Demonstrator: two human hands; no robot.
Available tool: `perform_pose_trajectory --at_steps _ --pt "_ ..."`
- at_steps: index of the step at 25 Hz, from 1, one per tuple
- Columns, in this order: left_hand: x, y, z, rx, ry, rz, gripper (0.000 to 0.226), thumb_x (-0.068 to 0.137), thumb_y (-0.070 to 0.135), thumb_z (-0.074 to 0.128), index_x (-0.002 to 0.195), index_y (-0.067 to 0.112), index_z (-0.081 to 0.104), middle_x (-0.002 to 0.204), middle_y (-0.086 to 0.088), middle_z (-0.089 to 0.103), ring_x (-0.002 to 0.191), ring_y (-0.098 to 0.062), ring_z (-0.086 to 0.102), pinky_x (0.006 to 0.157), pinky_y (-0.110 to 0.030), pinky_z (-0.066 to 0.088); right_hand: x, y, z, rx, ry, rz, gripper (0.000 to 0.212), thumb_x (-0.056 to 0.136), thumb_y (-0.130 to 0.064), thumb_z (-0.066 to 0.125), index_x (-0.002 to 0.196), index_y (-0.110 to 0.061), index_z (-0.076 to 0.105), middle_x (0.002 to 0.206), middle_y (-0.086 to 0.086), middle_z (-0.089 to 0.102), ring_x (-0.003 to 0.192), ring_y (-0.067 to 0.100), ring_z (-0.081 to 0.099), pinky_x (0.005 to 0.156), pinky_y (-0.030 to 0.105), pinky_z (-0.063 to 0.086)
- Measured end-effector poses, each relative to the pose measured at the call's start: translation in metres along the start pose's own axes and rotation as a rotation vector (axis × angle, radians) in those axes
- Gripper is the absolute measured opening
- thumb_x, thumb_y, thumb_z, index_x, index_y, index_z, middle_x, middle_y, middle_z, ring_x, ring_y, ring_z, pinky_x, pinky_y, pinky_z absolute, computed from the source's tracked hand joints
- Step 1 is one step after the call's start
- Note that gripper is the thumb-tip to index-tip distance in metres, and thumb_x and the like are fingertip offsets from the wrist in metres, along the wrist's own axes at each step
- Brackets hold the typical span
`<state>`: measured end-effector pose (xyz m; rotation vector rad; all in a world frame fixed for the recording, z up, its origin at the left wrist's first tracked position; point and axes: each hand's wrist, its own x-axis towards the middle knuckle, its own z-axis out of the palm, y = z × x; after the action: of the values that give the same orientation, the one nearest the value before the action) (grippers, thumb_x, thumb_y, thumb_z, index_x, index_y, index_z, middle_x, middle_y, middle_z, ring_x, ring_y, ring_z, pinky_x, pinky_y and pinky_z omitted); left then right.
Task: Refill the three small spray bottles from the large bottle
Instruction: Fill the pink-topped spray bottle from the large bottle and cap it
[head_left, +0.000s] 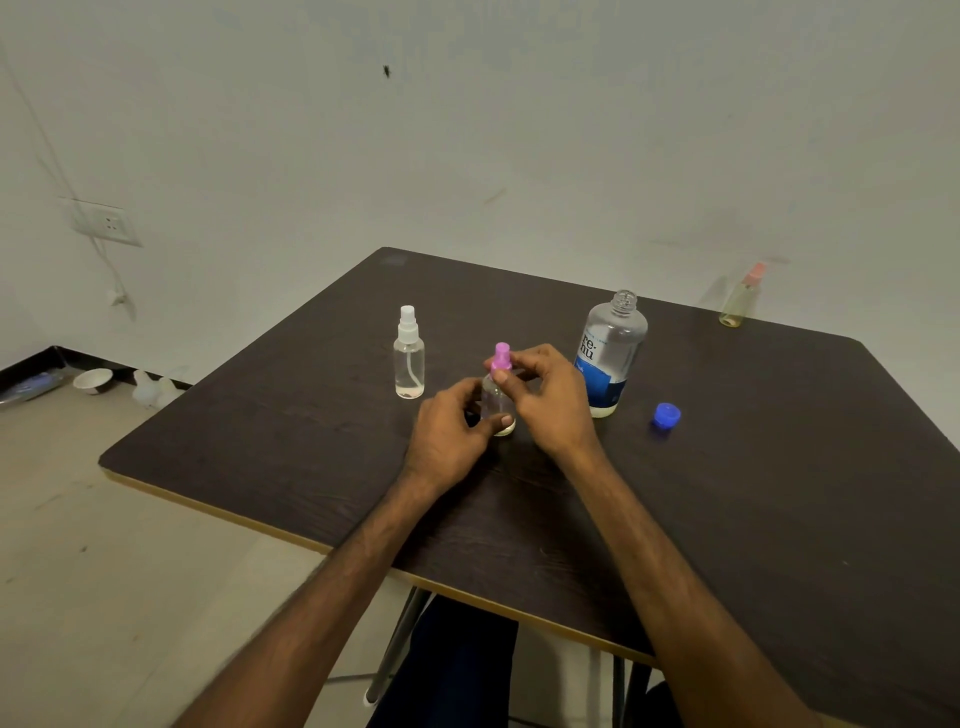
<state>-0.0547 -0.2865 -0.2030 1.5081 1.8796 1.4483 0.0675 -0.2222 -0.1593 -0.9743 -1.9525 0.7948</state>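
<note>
Pink-topped clear spray bottle: left hand grips its body, right hand pinches its top; large blue-labelled bottle stands uncapped, refills seemingly all remaining.

Bare left hand, bare right hand, bare forearms; dark navy trousers

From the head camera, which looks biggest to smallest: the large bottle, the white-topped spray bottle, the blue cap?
1. large bottle
2. white-topped spray bottle
3. blue cap
Similar distances, so the order looks reliable.
</note>
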Motion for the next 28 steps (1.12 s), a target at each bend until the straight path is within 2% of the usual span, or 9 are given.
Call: perform_pose_trajectory --at_steps 5,9,13,15,18,22,24,26,28 --pt "-0.003 0.002 0.001 -0.01 0.016 0.032 0.05 0.08 0.025 0.082 0.128 0.019 0.065 0.11 0.008 0.074 0.1 -0.007 0.069 0.09 -0.029 0.057 -0.01 0.011 -0.005 0.121 -0.097 0.013 0.033 0.089 -0.028 0.069 0.121 -0.022 0.066 0.114 -0.006 0.066 0.101 0.001 0.06 0.088 0.023 0.05" --pt "-0.01 0.002 -0.009 -0.061 0.002 -0.016 0.064 0.074 0.024 0.087 0.131 0.017 0.058 0.118 0.007 0.069 0.103 -0.005 0.067 0.092 -0.024 0.055 -0.014 0.013 -0.006 0.077 -0.18 0.016 0.049 0.084 -0.018 0.074 0.131 -0.021 0.059 0.116 -0.015 0.066 0.101 -0.01 0.058 0.083 0.008 0.045" --pt "-0.018 -0.005 -0.048 -0.011 0.366 -0.063 0.034 0.082 0.017 0.08 0.111 0.019 0.062 0.103 0.006 0.069 0.087 -0.006 0.066 0.083 -0.036 0.059 -0.009 0.015 0.003 0.027 -0.115 0.018 0.057 0.081 -0.014 0.077 0.134 -0.019 0.055 0.116 -0.009 0.067 0.098 -0.001 0.063 0.086 0.014 0.049" --pt "-0.007 -0.015 -0.066 0.063 0.464 -0.113 0.044 0.079 0.018 0.082 0.117 0.017 0.059 0.115 0.0 0.064 0.098 -0.016 0.064 0.089 -0.04 0.055 -0.002 0.013 0.01 -0.008 -0.087 0.018 0.058 0.083 -0.015 0.075 0.137 -0.018 0.052 0.121 -0.003 0.067 0.104 0.008 0.063 0.092 0.023 0.05" --pt "0.016 -0.03 -0.07 0.082 0.288 -0.204 0.067 0.076 0.02 0.086 0.134 0.011 0.054 0.134 -0.006 0.061 0.118 -0.021 0.06 0.101 -0.041 0.051 0.006 0.009 0.025 -0.004 -0.073 0.06 0.058 0.084 -0.014 0.074 0.138 -0.015 0.05 0.126 0.001 0.064 0.11 0.012 0.061 0.098 0.03 0.05" --pt "0.031 -0.043 -0.061 0.136 0.18 -0.161 0.048 0.08 0.018 0.081 0.125 0.013 0.063 0.119 -0.005 0.072 0.109 -0.021 0.068 0.093 -0.035 0.054 0.012 0.002 0.049 0.019 -0.048 0.028 0.056 0.084 -0.012 0.073 0.136 -0.016 0.052 0.126 0.0 0.064 0.109 0.009 0.059 0.099 0.032 0.05" --pt "0.031 -0.042 -0.063 0.147 0.157 -0.164 0.05 0.081 0.021 0.08 0.127 0.014 0.061 0.121 -0.004 0.071 0.112 -0.021 0.067 0.095 -0.036 0.053 0.014 0.003 0.055 0.027 -0.039 0.013 0.056 0.084 -0.012 0.073 0.136 -0.016 0.051 0.127 0.0 0.063 0.111 0.01 0.059 0.1 0.037 0.05" --pt "0.021 -0.035 -0.066 0.206 0.229 -0.134 0.06 0.082 0.023 0.08 0.136 0.014 0.054 0.134 -0.004 0.062 0.123 -0.021 0.059 0.102 -0.039 0.05 0.012 0.01 0.057 0.034 -0.027 0.018 0.063 0.084 -0.016 0.074 0.141 -0.016 0.045 0.134 0.001 0.058 0.118 0.013 0.056 0.101 0.04 0.049" --pt "-0.001 -0.018 -0.064 0.263 0.403 -0.002 0.051 0.088 0.019 0.074 0.134 0.013 0.053 0.133 -0.005 0.058 0.12 -0.02 0.056 0.099 -0.035 0.049 0.003 0.012 0.05 0.002 0.02 0.036 0.069 0.086 -0.023 0.072 0.146 -0.017 0.038 0.139 0.001 0.053 0.125 0.016 0.051 0.103 0.04 0.047"
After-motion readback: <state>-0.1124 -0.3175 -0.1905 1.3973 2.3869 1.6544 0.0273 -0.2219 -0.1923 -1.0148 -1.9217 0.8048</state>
